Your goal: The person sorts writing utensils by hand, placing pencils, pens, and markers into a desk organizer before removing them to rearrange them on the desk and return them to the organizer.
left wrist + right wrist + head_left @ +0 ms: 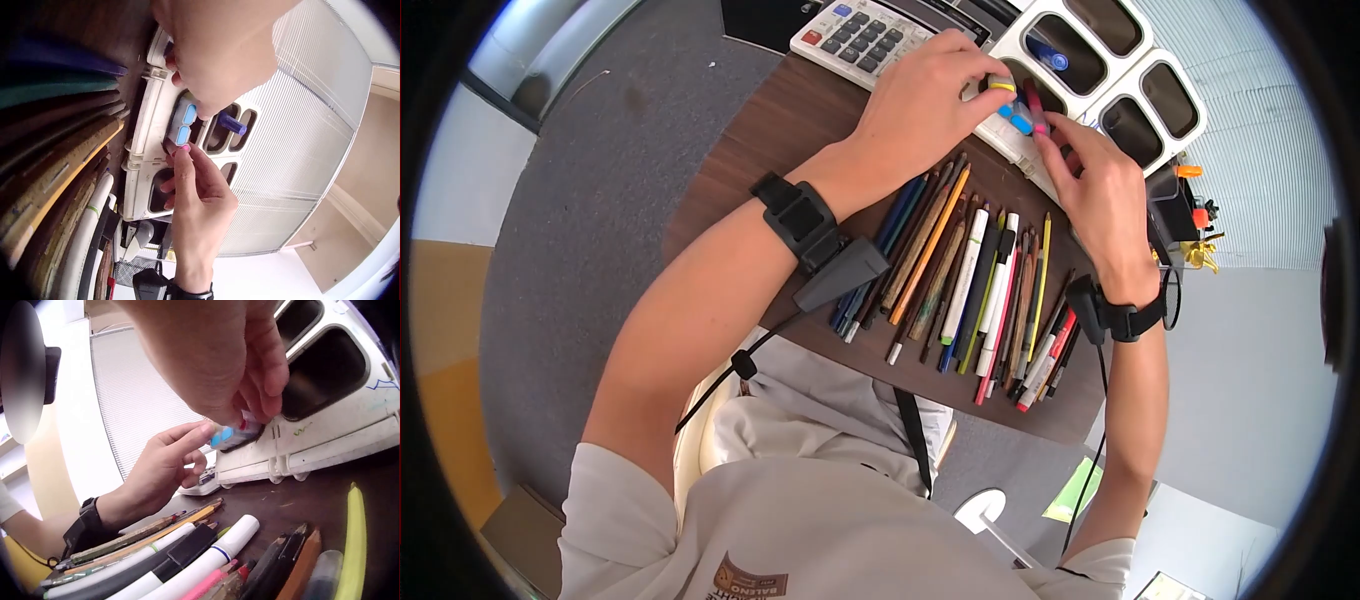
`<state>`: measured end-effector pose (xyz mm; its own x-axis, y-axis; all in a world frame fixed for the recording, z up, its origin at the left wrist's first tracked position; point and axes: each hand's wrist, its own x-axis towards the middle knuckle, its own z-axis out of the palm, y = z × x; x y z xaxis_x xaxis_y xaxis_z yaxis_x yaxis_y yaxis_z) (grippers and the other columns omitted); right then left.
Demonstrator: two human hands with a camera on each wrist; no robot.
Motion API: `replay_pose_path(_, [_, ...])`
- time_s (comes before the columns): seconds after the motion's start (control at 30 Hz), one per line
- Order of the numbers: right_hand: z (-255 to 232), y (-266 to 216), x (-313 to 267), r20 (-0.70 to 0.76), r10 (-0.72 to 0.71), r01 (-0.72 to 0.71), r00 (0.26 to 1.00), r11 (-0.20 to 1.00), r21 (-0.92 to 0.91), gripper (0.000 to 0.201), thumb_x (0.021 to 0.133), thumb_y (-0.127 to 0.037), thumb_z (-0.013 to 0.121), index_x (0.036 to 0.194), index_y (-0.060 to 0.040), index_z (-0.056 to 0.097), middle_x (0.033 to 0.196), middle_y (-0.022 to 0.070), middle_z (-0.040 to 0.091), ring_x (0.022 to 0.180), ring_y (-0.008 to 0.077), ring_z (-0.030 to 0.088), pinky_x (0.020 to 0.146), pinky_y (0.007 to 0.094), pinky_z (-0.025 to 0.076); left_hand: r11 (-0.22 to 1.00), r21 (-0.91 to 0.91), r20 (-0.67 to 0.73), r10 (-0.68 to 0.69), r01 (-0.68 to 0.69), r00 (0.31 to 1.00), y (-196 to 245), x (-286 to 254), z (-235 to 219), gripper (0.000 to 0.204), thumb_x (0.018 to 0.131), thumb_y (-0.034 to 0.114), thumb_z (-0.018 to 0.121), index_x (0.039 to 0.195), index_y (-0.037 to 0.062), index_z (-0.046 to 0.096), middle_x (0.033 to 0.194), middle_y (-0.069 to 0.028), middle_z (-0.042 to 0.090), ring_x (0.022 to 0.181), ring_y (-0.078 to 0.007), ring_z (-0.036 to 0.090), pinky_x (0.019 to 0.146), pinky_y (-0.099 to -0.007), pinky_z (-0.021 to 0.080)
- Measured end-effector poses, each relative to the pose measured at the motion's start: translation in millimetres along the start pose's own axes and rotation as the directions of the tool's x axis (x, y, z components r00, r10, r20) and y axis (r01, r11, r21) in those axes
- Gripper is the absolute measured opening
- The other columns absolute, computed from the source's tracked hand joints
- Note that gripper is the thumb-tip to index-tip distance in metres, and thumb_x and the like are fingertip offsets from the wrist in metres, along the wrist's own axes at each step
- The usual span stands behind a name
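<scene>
At the white organizer (1000,140) with dark oval compartments, both hands hold a small grey, partly see-through item (185,125) with two light-blue patches. My left hand (930,105) pinches its yellow end between thumb and fingers. At the other end, where pink shows, my right hand (1100,180) grips with thumb and forefinger; its remaining fingers are bent. The item lies right over one compartment opening, and its exact kind cannot be told. In the right wrist view, the right hand (206,356) covers part of it, while the left thumb touches the far end.
Pencils, pens and markers (975,270) lie side by side on the brown table (745,150), nearer the body. A white calculator (862,38) sits left of the organizer. One compartment holds a blue pen (1050,55). A black holder (1175,215) stands at the right.
</scene>
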<state>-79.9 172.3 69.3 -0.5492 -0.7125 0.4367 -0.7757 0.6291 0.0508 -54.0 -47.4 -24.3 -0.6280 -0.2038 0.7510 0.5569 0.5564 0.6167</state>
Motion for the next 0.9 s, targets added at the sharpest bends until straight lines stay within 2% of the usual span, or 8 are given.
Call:
replay_pose_path(0.13, [-2,-1,0,0.025,0.039,-0.040,0.999,0.997,0.065,0.030,0.098,-0.022,0.080,0.120,-0.0036,0.078,0.095,0.0149,0.078,0.078,0.0329,0.076,0.071,0.0403,0.060,0.999,-0.034,0.019,-0.036,0.036,0.999,4,0,-2,0.025,0.094,0.022,0.084,0.114,0.0076,0.080,0.112,-0.0067,0.071,0.063,-0.0151,0.065,0.062,-0.0301,0.052])
replay_pose_path(0.23, [-8,-10,1,0.100,0.091,-0.096,0.991,0.994,0.048,0.031,0.098,-0.021,0.079,0.123,-0.0039,0.077,0.097,0.0150,0.078,0.077,0.0333,0.075,0.072,0.0407,0.060,0.999,-0.032,0.014,-0.002,0.003,1.000,2,1,-2,0.028,0.094,0.023,0.084,0.117,0.0076,0.079,0.108,-0.0057,0.069,0.065,-0.0145,0.063,0.064,-0.0306,0.052])
replay_pose_path(0.43, [6,-1,-1,0.025,-0.007,0.007,1.000,1.000,-0.001,0.035,0.096,-0.021,0.081,0.126,-0.0037,0.076,0.094,0.0152,0.076,0.074,0.0306,0.073,0.070,0.0395,0.060,0.996,0.036,0.035,0.080,-0.082,0.996,2,-1,-2,0.030,0.094,0.024,0.085,0.117,0.0062,0.078,0.095,-0.0041,0.062,0.071,-0.0172,0.058,0.068,-0.0328,0.052])
replay_pose_path(0.53, [3,-8,0,0.050,0.061,-0.065,0.997,0.995,0.077,0.036,0.096,-0.019,0.081,0.128,-0.0033,0.075,0.094,0.0162,0.076,0.075,0.0312,0.073,0.071,0.0398,0.060,0.997,0.033,0.053,0.067,-0.069,0.996,0,1,-3,0.028,0.094,0.023,0.084,0.116,0.0063,0.078,0.095,-0.0037,0.062,0.072,-0.0184,0.059,0.068,-0.0330,0.052])
replay_pose_path(0.63, [1,-9,1,0.063,0.055,-0.059,0.996,0.996,0.062,0.036,0.096,-0.016,0.079,0.129,-0.0039,0.075,0.094,0.0154,0.075,0.077,0.0320,0.073,0.072,0.0404,0.060,0.998,0.014,0.054,0.052,-0.053,0.997,0,1,-3,0.026,0.094,0.022,0.084,0.115,0.0070,0.078,0.096,-0.0034,0.062,0.074,-0.0184,0.061,0.070,-0.0326,0.053])
replay_pose_path(0.7, [-3,-10,1,0.092,0.052,-0.053,0.994,0.998,0.017,0.035,0.096,-0.014,0.078,0.129,-0.0063,0.076,0.099,0.0144,0.074,0.079,0.0323,0.073,0.073,0.0411,0.060,0.996,0.028,0.025,0.080,-0.081,0.996,2,0,-4,0.026,0.095,0.021,0.083,0.116,0.0079,0.078,0.100,-0.0039,0.065,0.076,-0.0192,0.063,0.072,-0.0328,0.054])
replay_pose_path(0.9, [-7,-12,-3,0.010,-0.031,0.030,0.999,0.998,0.051,0.033,0.098,-0.009,0.074,0.131,-0.0086,0.075,0.110,0.0115,0.071,0.081,0.0331,0.073,0.074,0.0426,0.060,0.983,0.011,0.048,0.185,-0.185,0.982,5,0,-1,0.029,0.096,0.019,0.081,0.123,0.0099,0.078,0.114,-0.0059,0.070,0.094,-0.0251,0.071,0.082,-0.0367,0.058])
